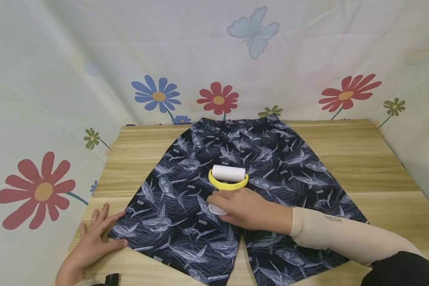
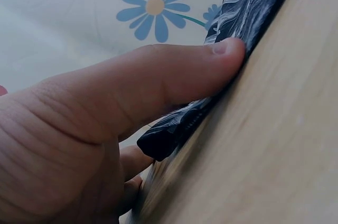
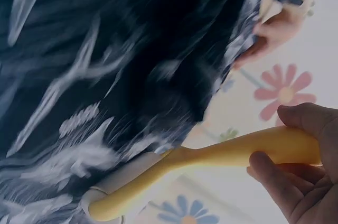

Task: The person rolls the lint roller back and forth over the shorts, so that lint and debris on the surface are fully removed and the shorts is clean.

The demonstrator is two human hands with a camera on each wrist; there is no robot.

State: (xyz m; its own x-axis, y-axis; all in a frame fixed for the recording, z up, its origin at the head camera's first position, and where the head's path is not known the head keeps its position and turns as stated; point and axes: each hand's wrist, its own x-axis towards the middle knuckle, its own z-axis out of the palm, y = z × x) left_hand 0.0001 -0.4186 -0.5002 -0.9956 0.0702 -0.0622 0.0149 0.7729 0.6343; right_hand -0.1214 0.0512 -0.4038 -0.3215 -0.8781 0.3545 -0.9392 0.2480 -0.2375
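Note:
Dark shorts [image 1: 186, 186] with a grey shark print lie spread out, waistband at the far side and legs toward me. My right hand [image 1: 250, 208] grips the handle of a yellow lint roller [image 1: 228, 184], whose white roll [image 1: 228, 173] lies over the middle of the shorts. The right wrist view shows fingers and thumb round the yellow handle [image 3: 253, 147]. At the left leg's hem corner, my left hand [image 1: 96, 238] rests with spread fingers, thumb and index touching the cloth's edge. In the left wrist view the thumb [image 2: 200, 68] presses along that edge.
The shorts lie on a wooden-grained table [image 1: 379, 167]. Behind and to the sides hangs a pale cloth [image 1: 186, 47] printed with flowers and a butterfly. A black strap [image 1: 112, 279] shows near the left wrist.

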